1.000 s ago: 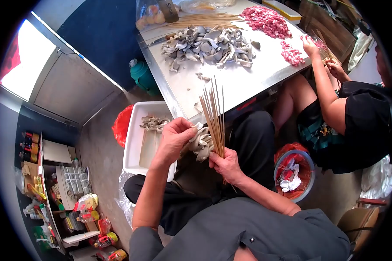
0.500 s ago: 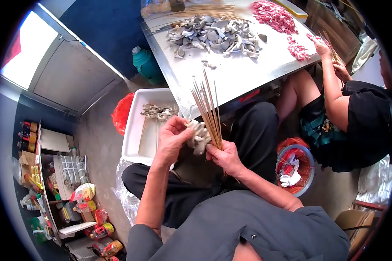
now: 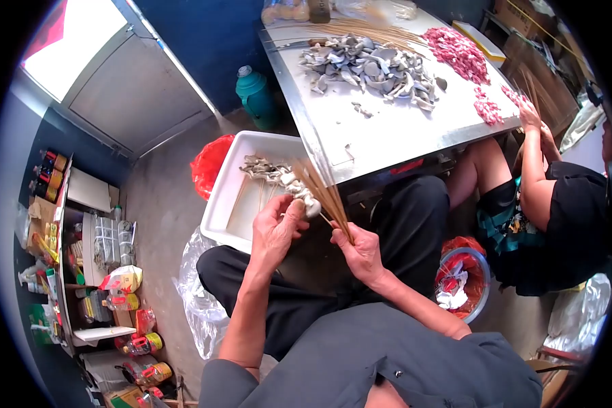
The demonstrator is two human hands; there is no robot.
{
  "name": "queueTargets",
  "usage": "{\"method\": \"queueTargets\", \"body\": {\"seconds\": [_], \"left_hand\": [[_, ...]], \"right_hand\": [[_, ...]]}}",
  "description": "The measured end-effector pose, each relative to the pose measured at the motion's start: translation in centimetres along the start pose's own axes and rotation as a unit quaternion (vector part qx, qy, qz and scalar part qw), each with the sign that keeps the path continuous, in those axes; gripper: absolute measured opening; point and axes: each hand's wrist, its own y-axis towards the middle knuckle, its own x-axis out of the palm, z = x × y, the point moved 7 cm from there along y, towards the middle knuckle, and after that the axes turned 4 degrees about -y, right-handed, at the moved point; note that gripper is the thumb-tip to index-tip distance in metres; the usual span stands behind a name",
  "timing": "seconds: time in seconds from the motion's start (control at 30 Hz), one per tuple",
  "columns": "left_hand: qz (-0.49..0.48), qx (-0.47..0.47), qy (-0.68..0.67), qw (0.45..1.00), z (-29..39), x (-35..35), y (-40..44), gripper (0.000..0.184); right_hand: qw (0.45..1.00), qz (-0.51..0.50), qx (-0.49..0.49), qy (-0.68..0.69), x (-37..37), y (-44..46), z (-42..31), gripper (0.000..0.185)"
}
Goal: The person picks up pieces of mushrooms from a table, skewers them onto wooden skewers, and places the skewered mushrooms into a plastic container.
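Observation:
My right hand (image 3: 362,253) is closed around a bundle of thin bamboo skewers (image 3: 325,197), whose tips fan up toward the table edge. My left hand (image 3: 277,228) pinches the lower end of a row of grey-white oyster mushroom pieces (image 3: 298,190), just left of the bundle. These pieces appear threaded on a skewer that runs toward my right hand. Below and behind them is a white plastic tub (image 3: 214,216) with finished mushroom skewers (image 3: 257,167) inside. The held row overlaps those in view, so where one ends is hard to tell.
A table ahead carries a mushroom pile (image 3: 374,71), loose skewers (image 3: 360,30) and chopped pink meat (image 3: 455,51). Another person's hand (image 3: 529,115) works by the meat at right. A lined bin (image 3: 483,282), a teal flask (image 3: 253,95) and a bottle-filled shelf (image 3: 68,272) stand around.
The view has shifted, so the table and tub appear farther right and lower. The mushroom pieces, bunched between my hands before, now stretch in a line toward the tub. The skewer bundle leans more leftward.

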Motion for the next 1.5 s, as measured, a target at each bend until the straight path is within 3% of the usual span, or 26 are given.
{"method": "queueTargets", "body": {"seconds": [0.13, 0.23, 0.27, 0.3, 0.33, 0.57, 0.83, 1.13, 1.5], "left_hand": [[0.033, -0.022, -0.200, 0.979, -0.9, -0.2, -0.2, 0.036], [0.032, -0.026, -0.258, 0.965, -1.9, -1.0, -0.4, 0.033], [0.050, -0.021, -0.274, 0.960, -2.1, -1.7, -0.5, 0.033], [0.061, -0.014, -0.278, 0.959, -2.5, -2.7, -0.4, 0.033], [0.067, -0.001, -0.278, 0.958, -2.7, -3.9, 0.0, 0.033], [0.148, 0.041, -0.257, 0.954, -4.5, -9.9, 0.5, 0.027], [0.165, -0.041, -0.285, 0.943, -9.2, -9.5, -0.3, 0.030], [0.147, -0.036, -0.279, 0.948, -8.8, -9.5, -1.6, 0.031], [0.150, -0.026, -0.298, 0.943, -9.7, -9.6, -1.3, 0.034]], "right_hand": [[0.999, -0.054, -0.003, -0.005, 1.8, -0.6, -0.6, 0.026], [0.995, -0.087, 0.008, 0.043, 3.2, -0.9, 0.5, 0.028], [0.987, -0.102, 0.092, 0.078, 3.4, -1.1, 1.8, 0.026], [0.971, -0.117, 0.177, 0.111, 3.8, -1.6, 3.0, 0.026], [0.966, -0.108, 0.198, 0.130, 3.8, -1.9, 3.6, 0.027], [0.944, -0.156, 0.264, 0.124, 3.5, -4.7, 7.0, 0.030], [0.940, -0.178, 0.251, 0.146, 4.6, -5.4, 5.3, 0.026], [0.954, -0.192, 0.207, 0.099, 5.9, -6.5, 4.7, 0.013], [0.942, -0.194, 0.243, 0.127, 6.0, -7.2, 5.6, 0.018]]}}
